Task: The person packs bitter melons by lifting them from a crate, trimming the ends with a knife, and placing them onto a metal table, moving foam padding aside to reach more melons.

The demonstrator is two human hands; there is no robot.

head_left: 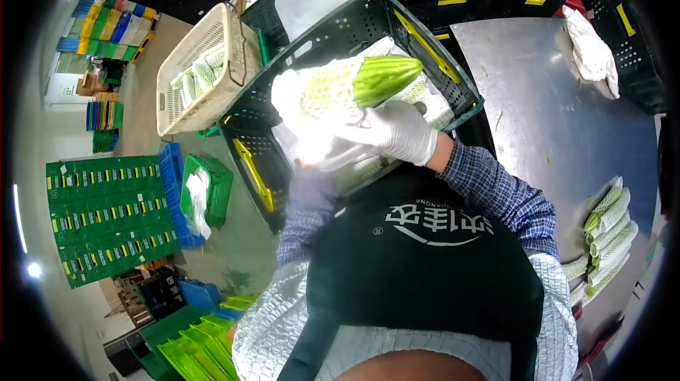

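Note:
A green ridged bitter melon [386,79] lies tilted above the dark crate [251,115], its bare end pointing right. A white foam net sleeve [322,91] covers its left part. My right hand [404,129], in a white glove, is closed around its underside near the sleeve's edge. Bright glare washes out my left hand [316,149], below the sleeved end, so its fingers do not show. More foam-netted vegetables [433,106] lie in the crate beneath, partly hidden by my hands.
A cream basket [170,108] with netted pieces stands left of the crate. Several netted vegetables [605,239] lie on the metal table [524,133] at right, with a white bag [591,52] at its back. Green crates [110,214] are stacked on the left floor.

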